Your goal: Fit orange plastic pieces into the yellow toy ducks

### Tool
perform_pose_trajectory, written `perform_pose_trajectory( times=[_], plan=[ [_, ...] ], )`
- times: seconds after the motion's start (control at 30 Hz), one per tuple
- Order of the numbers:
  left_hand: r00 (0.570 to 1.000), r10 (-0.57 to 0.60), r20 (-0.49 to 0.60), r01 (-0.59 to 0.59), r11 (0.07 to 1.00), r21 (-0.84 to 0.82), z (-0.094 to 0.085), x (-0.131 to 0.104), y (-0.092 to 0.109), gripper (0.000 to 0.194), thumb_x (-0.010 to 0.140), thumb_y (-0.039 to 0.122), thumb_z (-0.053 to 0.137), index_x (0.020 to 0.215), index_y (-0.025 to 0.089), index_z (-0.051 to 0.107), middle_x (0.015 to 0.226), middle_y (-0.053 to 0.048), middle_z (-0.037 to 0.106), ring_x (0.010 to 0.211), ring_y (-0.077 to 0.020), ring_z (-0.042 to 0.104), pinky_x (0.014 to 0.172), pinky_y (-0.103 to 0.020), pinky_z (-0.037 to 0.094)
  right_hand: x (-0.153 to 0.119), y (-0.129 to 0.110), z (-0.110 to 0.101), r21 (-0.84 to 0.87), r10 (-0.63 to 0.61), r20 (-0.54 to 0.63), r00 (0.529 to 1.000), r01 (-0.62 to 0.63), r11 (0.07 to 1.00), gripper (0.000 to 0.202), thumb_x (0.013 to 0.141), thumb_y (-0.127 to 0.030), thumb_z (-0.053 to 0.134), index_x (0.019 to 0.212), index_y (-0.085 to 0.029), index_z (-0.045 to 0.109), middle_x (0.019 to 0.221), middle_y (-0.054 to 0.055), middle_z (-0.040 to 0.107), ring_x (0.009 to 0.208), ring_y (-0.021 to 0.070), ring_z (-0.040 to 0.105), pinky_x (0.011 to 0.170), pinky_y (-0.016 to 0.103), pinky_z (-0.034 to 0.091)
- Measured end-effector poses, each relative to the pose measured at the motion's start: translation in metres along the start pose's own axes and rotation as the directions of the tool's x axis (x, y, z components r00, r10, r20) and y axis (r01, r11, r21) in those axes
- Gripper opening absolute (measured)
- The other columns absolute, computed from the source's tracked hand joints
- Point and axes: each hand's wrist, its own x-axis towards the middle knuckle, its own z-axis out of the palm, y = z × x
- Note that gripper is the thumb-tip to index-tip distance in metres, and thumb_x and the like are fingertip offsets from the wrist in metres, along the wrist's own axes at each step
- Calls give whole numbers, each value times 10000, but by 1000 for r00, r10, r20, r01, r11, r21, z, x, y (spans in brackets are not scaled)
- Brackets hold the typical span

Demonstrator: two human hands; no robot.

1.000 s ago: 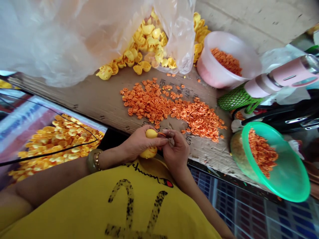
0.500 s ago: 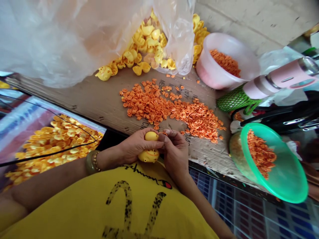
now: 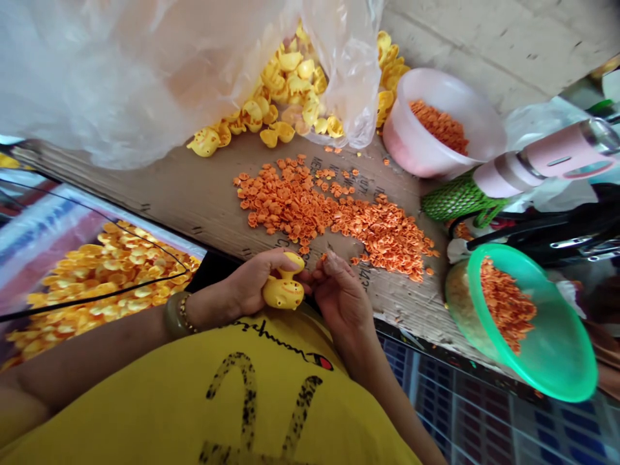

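Note:
My left hand (image 3: 254, 281) is closed round a yellow plastic duck-like piece (image 3: 283, 294), which has a rounded head part and a wider body with small holes. Just to its right, my right hand (image 3: 341, 294) has its thumb and fingertips pinched on a small orange piece (image 3: 323, 257), mostly hidden by the fingers. Beyond both hands, a spread pile of small orange pieces (image 3: 295, 203) lies on the cardboard-covered table (image 3: 165, 200).
Yellow half shells (image 3: 290, 84) spill from a clear plastic bag (image 3: 121, 77). To the right are a pink bowl (image 3: 411, 139), a green bowl (image 3: 566, 349) and a pink bottle (image 3: 552, 152). More yellow shells (image 3: 111, 278) fill a container at lower left.
My right hand has drawn slightly away from the yellow piece, leaving a gap. The yellow piece has tilted and shifted a little to the left in my left hand.

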Motion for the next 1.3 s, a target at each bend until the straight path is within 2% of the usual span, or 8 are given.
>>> perform_pose_trajectory(
  times=[0.23,0.4,0.53,0.67,0.83,0.97,1.1,1.3],
  plan=[
    [999,-43,-17,42,998,-56,0,0,2,62,675,147,571,733,147,593,678,-86,644,579,-188,653,577,-272,535,0,0,-2,-26,24,-17,1000,-24,999,201,656,-264,756,694,-207,567,641,-58,540,576,97,506,539,236,451],
    [995,-93,-44,85,982,-167,-4,4,6,181,752,239,483,730,108,607,655,-140,649,612,-265,666,594,-372,554,-6,-1,-3,-117,-181,-49,982,174,978,208,622,-223,807,721,-215,624,712,-70,590,590,60,523,583,203,481],
    [992,-78,-96,60,982,-181,-5,5,8,196,793,213,470,766,88,619,668,-143,661,626,-257,672,581,-347,549,-17,2,-5,-323,-258,-7,966,242,915,151,663,-253,799,769,-228,695,786,-26,679,685,110,620,683,270,539],
    [992,-32,-119,11,985,-170,-4,5,8,242,851,229,441,776,82,619,637,-117,653,577,-221,654,570,-320,543,-27,6,-5,-538,-335,106,936,337,773,73,727,-230,745,797,-245,731,805,-3,715,776,154,662,759,310,547],
    [983,-21,-184,-8,988,-155,-2,5,10,296,892,247,395,730,101,595,598,-91,632,515,-183,614,543,-291,524,-28,8,-7,-589,-356,170,919,385,711,96,734,-190,724,804,-256,719,813,-13,729,773,146,674,745,285,547],
    [982,-48,-183,22,990,-143,-1,4,10,310,889,253,392,697,105,585,579,-89,615,507,-173,599,541,-278,518,-25,10,-11,-641,-358,196,913,396,657,75,747,-202,709,812,-236,702,804,-7,726,763,146,672,730,281,540],
    [974,-60,-218,30,990,-139,0,5,9,309,893,247,382,683,121,569,566,-75,602,490,-154,579,539,-260,511,-25,11,-15,-710,-387,267,883,451,541,61,775,-210,673,834,-208,687,819,13,723,773,158,674,723,292,538],
    [971,-66,-229,32,988,-148,2,5,8,299,895,244,376,692,134,566,556,-67,596,501,-146,571,540,-240,505,-27,6,-15,-790,-447,455,770,581,196,47,810,-192,637,832,-211,674,830,20,731,768,166,680,727,304,529]
  ],
)
